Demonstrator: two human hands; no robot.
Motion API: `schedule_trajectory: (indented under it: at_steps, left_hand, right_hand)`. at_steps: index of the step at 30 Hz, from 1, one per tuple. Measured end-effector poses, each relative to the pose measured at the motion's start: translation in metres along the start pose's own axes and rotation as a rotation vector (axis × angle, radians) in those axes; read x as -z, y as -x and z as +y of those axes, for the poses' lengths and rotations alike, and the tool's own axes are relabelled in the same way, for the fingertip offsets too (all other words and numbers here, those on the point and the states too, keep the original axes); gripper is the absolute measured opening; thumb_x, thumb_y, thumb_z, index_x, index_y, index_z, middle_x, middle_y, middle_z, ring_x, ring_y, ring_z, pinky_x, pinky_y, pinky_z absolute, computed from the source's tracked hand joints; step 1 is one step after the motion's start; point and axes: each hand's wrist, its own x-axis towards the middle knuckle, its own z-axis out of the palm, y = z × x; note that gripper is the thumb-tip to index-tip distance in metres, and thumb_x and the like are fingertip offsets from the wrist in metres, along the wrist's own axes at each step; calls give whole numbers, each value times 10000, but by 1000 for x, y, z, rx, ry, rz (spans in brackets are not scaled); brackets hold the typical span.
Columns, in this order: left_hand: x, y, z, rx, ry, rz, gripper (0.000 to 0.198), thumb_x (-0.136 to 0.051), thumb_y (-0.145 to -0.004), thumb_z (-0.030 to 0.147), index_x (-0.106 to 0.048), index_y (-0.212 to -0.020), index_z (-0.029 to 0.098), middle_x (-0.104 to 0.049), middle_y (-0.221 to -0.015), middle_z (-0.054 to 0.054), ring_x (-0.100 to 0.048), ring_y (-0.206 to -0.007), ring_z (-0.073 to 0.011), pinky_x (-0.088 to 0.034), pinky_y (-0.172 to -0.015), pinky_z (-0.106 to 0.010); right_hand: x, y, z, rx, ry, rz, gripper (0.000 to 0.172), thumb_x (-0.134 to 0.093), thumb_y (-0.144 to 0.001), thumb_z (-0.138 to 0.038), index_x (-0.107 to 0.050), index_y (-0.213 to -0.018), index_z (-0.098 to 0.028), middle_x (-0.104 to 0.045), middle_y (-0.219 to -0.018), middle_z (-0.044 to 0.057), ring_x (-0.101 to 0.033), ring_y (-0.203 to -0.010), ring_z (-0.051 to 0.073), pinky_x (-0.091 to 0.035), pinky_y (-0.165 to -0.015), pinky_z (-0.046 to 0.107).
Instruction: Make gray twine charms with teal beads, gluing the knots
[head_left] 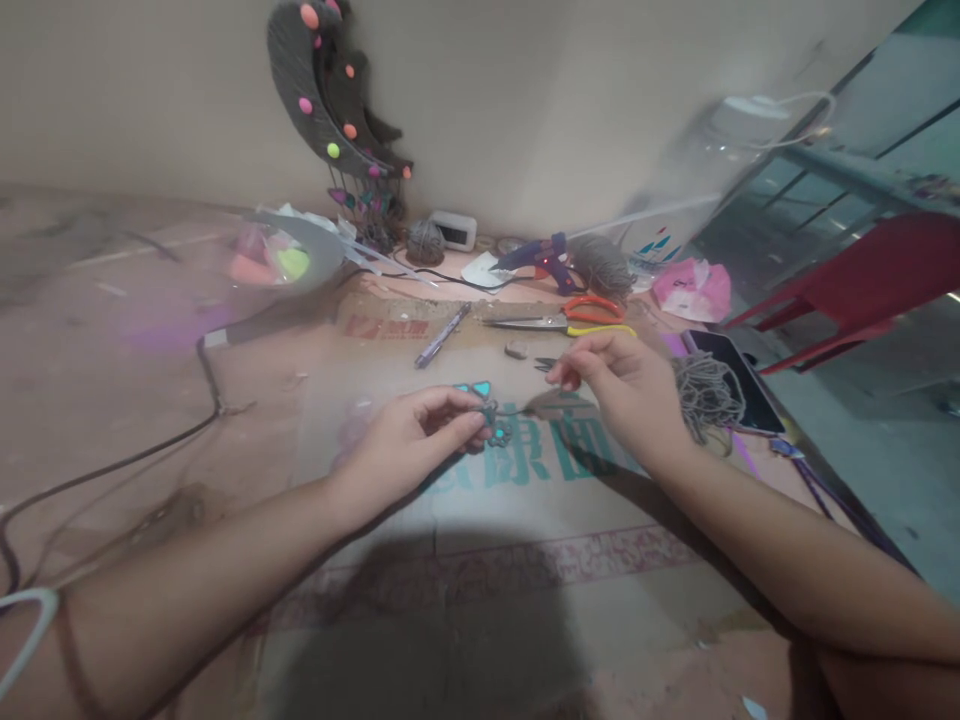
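My left hand (420, 435) pinches a small ornament (498, 432) with grey edging and teal patches between thumb and fingers. Part of the ornament is covered by the fingertips. A thin dark strand seems to run from it toward my right hand (619, 385), which is raised to the right with thumb and fingertips pressed together. Whatever those fingers pinch is too fine to make out. Just beyond them, dark pointed tips (545, 365) lie on the printed sheet (480, 510). Near my right wrist sits a loose bundle of grey yarn (709, 395).
Scissors (559, 322) with red and yellow handles and a pen (442, 337) lie past my hands. Farther back are a glue gun (544, 260), yarn balls (425, 242) and a moon-shaped decoration (307, 90). A phone-like dark slab (739, 380) lies right; a cord (112, 462) crosses left.
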Motion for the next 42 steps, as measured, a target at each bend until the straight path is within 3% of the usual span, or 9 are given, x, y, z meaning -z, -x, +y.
schedule_trajectory:
  at_steps: [4, 8, 12, 16, 19, 22, 25, 29, 42]
  left_hand:
    - [1, 1, -1, -52, -119, 44, 242, -724, -857, 390, -715, -961, 171, -784, -886, -58, -725, -810, -184, -567, -756, -303]
    - [2, 4, 1, -183, -315, 91, 151, -695, -885, 327, -745, -940, 196, -792, -940, -41, -723, -854, -179, -564, -796, -293]
    - [2, 7, 1, -420, -461, 106, 98, -661, -904, 227, -747, -939, 195, -792, -937, -34, -725, -873, -161, -553, -825, -266]
    - [3, 6, -2, -659, -585, 96, 113, -644, -904, 145, -747, -942, 173, -787, -901, -39, -732, -840, -143, -543, -797, -234]
    - [2, 6, -2, -735, -653, 103, 129, -639, -901, 125, -755, -948, 157, -790, -881, -44, -734, -801, -133, -537, -768, -212]
    - [0, 7, -1, -721, -658, 112, 118, -647, -906, 148, -760, -940, 144, -796, -880, -50, -739, -790, -129, -532, -778, -200]
    - [-1, 7, -1, -633, -628, 89, 108, -655, -912, 176, -760, -920, 151, -793, -870, -35, -731, -771, -119, -525, -757, -188]
    - [0, 9, -2, -540, -598, 56, 97, -662, -918, 214, -752, -911, 179, -787, -867, -8, -721, -777, -121, -523, -742, -193]
    - [-3, 7, -7, -353, -407, 71, 210, -666, -905, 271, -649, -1108, 221, -757, -885, 7, -720, -805, -136, -551, -711, -219]
  right_hand:
    - [11, -10, 2, 11, -3, 22, 87, -694, -857, -185, -638, -793, -208, -759, -718, -2, -674, -605, 128, -555, -592, 254]
    - [11, -4, -2, 65, 191, -141, 232, -666, -907, -248, -648, -681, -200, -729, -682, 7, -686, -656, 152, -554, -639, 274]
    - [-1, 16, -9, 174, 248, -319, 136, -644, -927, -232, -731, -1031, -216, -753, -1070, 57, -694, -813, 155, -565, -781, 305]
    - [-14, 29, -8, -59, -86, -521, 405, -636, -943, -232, -576, -1342, -275, -634, -1356, 88, -676, -775, 105, -580, -742, 286]
    - [-22, 34, -2, -218, -297, -584, 435, -682, -913, -231, -563, -1330, -259, -717, -1131, 55, -682, -746, 108, -580, -714, 275]
    - [-27, 36, 2, -260, -297, -562, 361, -739, -859, -216, -637, -1205, -227, -730, -895, 6, -697, -769, 121, -569, -731, 263]
    - [-30, 38, 2, -249, -213, -471, 220, -762, -827, -242, -701, -1036, -208, -753, -940, 21, -705, -788, 128, -569, -759, 277]
    - [-31, 37, 2, -282, -133, -421, 143, -753, -823, -299, -732, -912, -188, -746, -784, 13, -687, -698, 138, -560, -710, 292]
    - [-31, 35, 2, -246, -42, -450, 152, -718, -834, -329, -728, -860, -179, -723, -727, 12, -645, -661, 135, -511, -663, 276]
